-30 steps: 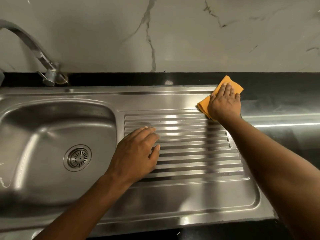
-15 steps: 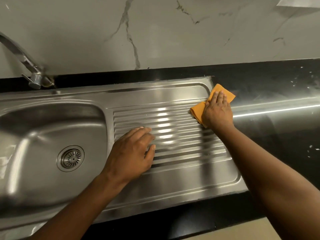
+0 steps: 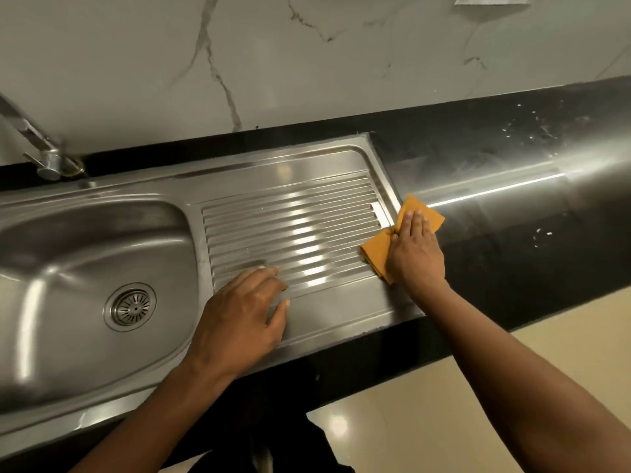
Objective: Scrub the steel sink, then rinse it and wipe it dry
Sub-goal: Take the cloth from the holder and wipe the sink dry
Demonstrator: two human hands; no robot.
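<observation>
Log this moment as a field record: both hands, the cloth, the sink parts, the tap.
left hand: flat, fingers straight, resting on the drainboard at its near-left corner
right hand: flat, pressing down on the orange cloth
orange cloth: folded, straddling the drainboard's right edge and the black countertop
basin: left of the drainboard, drain strainer in its floor
tap: base at back left, spout out of frame
stage: wiping, by the look of it
</observation>
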